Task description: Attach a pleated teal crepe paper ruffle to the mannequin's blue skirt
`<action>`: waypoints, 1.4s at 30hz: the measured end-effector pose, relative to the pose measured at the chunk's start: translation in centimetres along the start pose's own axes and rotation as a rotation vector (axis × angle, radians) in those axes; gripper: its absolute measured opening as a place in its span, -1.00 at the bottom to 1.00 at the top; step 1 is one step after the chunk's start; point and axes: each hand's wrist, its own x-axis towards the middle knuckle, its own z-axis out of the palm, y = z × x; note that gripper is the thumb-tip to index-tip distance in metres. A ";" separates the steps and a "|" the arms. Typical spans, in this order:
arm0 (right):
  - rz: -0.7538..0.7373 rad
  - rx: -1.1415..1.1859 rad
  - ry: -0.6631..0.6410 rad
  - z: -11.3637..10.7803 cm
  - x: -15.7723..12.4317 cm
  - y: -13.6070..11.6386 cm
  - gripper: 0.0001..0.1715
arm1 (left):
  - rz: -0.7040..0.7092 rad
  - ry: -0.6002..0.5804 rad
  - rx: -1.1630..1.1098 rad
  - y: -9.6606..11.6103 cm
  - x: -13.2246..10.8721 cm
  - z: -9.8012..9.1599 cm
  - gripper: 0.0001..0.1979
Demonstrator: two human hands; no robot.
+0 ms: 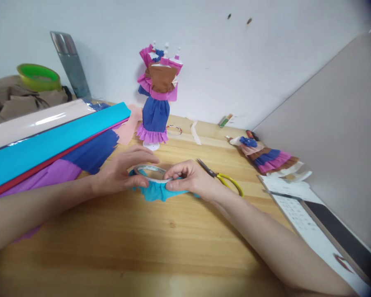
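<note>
The left hand point(120, 172) and right hand point(190, 178) are pinching a tape ring point(154, 178) between them. Teal crepe paper point(156, 192) is bunching underneath.

Nothing legible to call out here. Well out to the right of the fingers point(177, 169) of the right hand point(191, 179), the white printed sheet point(297, 212) shows a grid of tiny marks, far too fine to read. Beyond those fingers, up by the wall, the small green tube point(225, 120) on the counter point(173, 247) has a label that's only a blur. No brand, number or sign comes through.
</note>
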 end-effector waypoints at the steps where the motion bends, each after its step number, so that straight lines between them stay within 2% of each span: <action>1: 0.003 0.003 -0.008 0.0 -0.1 -0.1 -0.78 | -0.022 -0.015 -0.049 0.0 0.1 0.0 -0.42; 6: 0.020 0.036 0.030 -0.2 0.1 0.2 -0.70 | -0.040 0.003 -0.258 0.4 0.3 -0.5 -0.30; 7: 0.019 0.053 0.062 -0.2 0.2 0.4 -0.68 | -0.045 0.052 -0.248 0.6 0.3 -0.6 -0.32; 9: 0.005 0.104 0.141 -0.2 0.4 0.5 -0.63 | -0.026 0.233 -0.154 1.1 0.1 -0.8 -0.45; 11: -0.015 0.172 0.221 -0.1 0.5 0.5 -0.61 | 0.060 0.409 -0.053 2.1 -0.2 -0.8 -0.62; 12: -0.023 0.204 0.255 0.0 0.5 0.5 -0.61 | 0.105 0.429 -0.036 2.7 -0.3 -0.7 -0.66; 13: -0.031 0.231 0.283 0.1 0.5 0.4 -0.61 | 0.137 0.388 -0.052 3.4 -0.4 -0.4 -0.67; 14: -0.040 0.254 0.307 0.3 0.5 0.4 -0.62 | 0.098 0.286 -0.092 4.1 -0.5 0.0 -0.65; 15: -0.050 0.267 0.327 0.5 0.4 0.4 -0.64 | -0.020 0.218 -0.124 4.8 -0.5 0.4 -0.62; 18: -0.086 0.267 0.367 1.1 0.3 0.5 -0.66 | -0.586 -0.052 -0.262 6.5 -0.3 2.0 -0.66; 20: -0.108 0.246 0.374 1.6 0.3 0.8 -0.67 | -0.823 -0.120 -0.403 6.9 0.0 2.9 -0.60; 23: -0.126 0.204 0.358 2.3 0.3 1.3 -0.68 | -0.999 -0.086 -0.560 6.8 0.4 3.6 -0.54; 25: -0.131 0.192 0.326 2.6 0.3 1.6 -0.67 | -1.033 -0.019 -0.628 6.7 0.7 3.7 -0.57; 29: -0.132 0.204 0.319 3.0 0.3 1.7 -0.67 | -1.003 0.088 -0.739 6.9 0.9 3.7 -0.60; 36: -0.107 0.205 0.357 2.6 0.5 2.0 -0.70 | -1.041 0.072 -0.853 6.9 0.4 3.9 -0.56; 42: -0.110 0.168 0.370 2.5 0.5 1.9 -0.69 | -1.069 0.146 -0.887 7.2 0.5 3.5 -0.52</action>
